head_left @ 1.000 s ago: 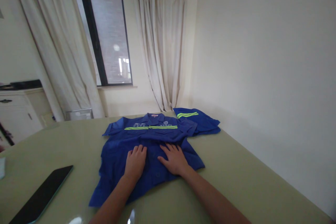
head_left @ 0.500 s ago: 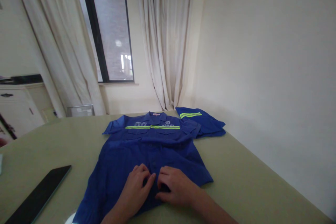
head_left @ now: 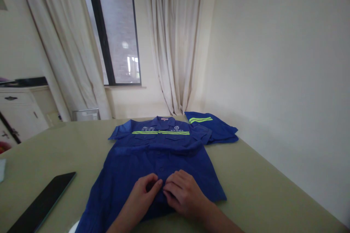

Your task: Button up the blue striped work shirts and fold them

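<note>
A blue short-sleeved work shirt [head_left: 131,169] lies front side up on the table, its collar at the far end. A yellow-green reflective band crosses its chest, with pale lettering above. At the lower part of the button front, my left hand [head_left: 146,193] has its thumb and fingers pinched on the shirt's edge. Close beside it, my right hand [head_left: 186,193] is closed with fingertips together on the same front edge. The fingertips hide whatever button or buttonhole lies between them. Higher up the placket a button [head_left: 161,169] shows.
A folded blue garment [head_left: 218,129] with a reflective stripe lies behind the right sleeve. On the left of the table [head_left: 262,182] rests a dark tablet-like slab [head_left: 43,202]. A wall [head_left: 287,80] runs along the right edge, and curtains [head_left: 175,43] hang beyond.
My right hand's fingers have closed in, thumb now against fingertips. My left hand stays about where it was, still pinching. The shirt's lower right corner has shifted slightly nearer and to the right.
</note>
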`<control>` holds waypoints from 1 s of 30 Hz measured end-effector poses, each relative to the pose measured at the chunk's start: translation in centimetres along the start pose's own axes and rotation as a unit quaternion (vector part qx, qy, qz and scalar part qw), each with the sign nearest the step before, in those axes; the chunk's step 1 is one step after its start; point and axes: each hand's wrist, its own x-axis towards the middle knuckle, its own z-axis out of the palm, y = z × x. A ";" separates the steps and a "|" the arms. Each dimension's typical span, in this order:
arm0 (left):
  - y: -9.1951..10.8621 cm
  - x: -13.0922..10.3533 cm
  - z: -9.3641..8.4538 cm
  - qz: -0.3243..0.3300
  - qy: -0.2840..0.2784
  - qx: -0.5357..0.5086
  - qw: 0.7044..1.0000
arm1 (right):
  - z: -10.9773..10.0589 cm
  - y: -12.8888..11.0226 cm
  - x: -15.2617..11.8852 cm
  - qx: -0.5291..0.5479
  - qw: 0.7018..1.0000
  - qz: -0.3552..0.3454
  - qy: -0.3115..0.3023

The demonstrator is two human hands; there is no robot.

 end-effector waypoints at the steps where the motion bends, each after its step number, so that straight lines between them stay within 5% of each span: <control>1: 0.1 -0.1 0.1 0.002 0.003 0.002 1.000 | 0.0 -0.1 0.1 0.007 1.000 -0.004 -0.001; 11: 1.9 -1.2 1.0 -0.001 0.054 -0.002 0.999 | -0.7 -0.4 0.2 0.099 0.994 0.049 -0.017; 19: 1.9 -1.0 0.4 -0.015 0.044 -0.013 0.999 | 0.5 -0.5 0.1 0.054 0.994 0.096 -0.001; 30: 1.3 -1.2 0.9 -0.032 0.058 -0.061 0.996 | 1.2 -0.6 0.1 -0.061 0.996 0.064 -0.003</control>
